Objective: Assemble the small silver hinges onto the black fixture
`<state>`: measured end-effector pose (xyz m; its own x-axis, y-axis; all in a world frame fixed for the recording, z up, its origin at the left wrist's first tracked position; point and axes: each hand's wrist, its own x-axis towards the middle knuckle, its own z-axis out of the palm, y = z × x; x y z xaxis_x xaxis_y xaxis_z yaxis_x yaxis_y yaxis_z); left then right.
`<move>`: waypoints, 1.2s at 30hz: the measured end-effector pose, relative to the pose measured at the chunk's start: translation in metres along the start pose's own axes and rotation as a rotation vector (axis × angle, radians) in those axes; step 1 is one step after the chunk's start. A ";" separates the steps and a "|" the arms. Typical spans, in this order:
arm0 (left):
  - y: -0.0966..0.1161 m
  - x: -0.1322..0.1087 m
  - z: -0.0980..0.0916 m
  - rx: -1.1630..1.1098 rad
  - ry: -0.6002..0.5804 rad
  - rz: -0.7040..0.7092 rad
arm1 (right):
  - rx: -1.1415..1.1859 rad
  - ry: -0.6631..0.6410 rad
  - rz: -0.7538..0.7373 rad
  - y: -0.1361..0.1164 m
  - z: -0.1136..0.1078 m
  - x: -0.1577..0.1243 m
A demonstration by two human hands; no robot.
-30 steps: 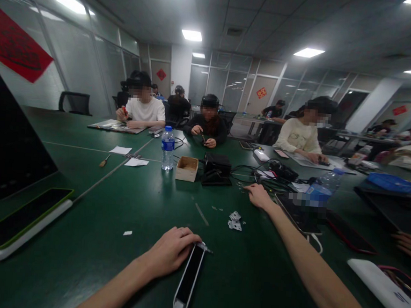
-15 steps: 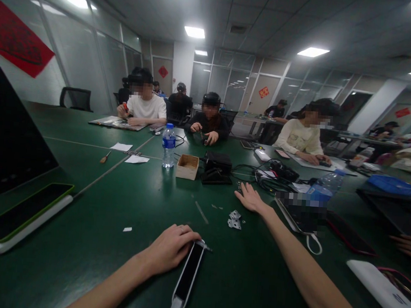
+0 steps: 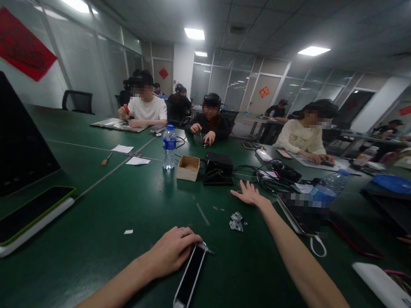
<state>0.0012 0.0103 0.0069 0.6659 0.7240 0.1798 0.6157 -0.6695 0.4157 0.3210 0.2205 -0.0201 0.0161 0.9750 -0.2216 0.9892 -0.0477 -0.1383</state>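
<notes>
My left hand rests on the table with its fingers bent over the far end of a long, narrow bar-shaped piece. That piece has a black flat face, silver edges and a pale near end; a thin metal bit sticks out at its far end. My right hand reaches forward with its fingers spread low over the green tabletop, just before the black stand-like object. Small bits under its fingers are mostly hidden. Between the hands lies a small heap of bent metal plates with holes, a tiny ring beside it.
A small open box and a water bottle stand ahead. Tangled black cables, a tablet-like device and another bottle are at right. A phone and black screen are at left. People sit across the table.
My right hand has shifted slightly left and its fingers now cover small bits seen before at its fingertips. My left hand stays on the bar-shaped piece. The view has moved slightly.
</notes>
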 end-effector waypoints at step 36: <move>0.001 -0.002 -0.002 0.034 -0.004 0.011 | 0.108 -0.039 -0.458 0.003 -0.009 -0.157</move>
<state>-0.0003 0.0080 0.0088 0.6744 0.7159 0.1810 0.6222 -0.6829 0.3827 0.3232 0.0690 0.0233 -0.4257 0.8923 -0.1506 0.8725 0.3606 -0.3296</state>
